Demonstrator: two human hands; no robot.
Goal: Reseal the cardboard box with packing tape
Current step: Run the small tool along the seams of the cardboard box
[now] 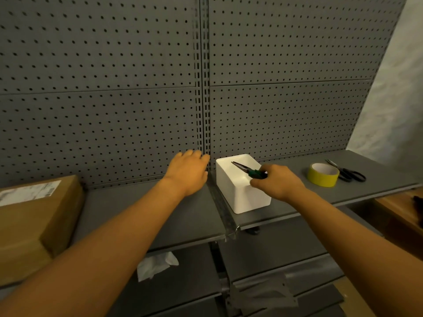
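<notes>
A brown cardboard box with a white shipping label lies at the left end of the grey shelf. A yellow roll of packing tape stands on the shelf at the right, with black scissors just behind it. My right hand grips the green handles of long-nose pliers, holding them over a white bin. My left hand hovers over the shelf left of the bin, fingers relaxed and empty.
A grey pegboard wall backs the shelf. Lower shelves sit beneath, with a crumpled white paper on one. A wooden surface shows at the right below the shelf edge.
</notes>
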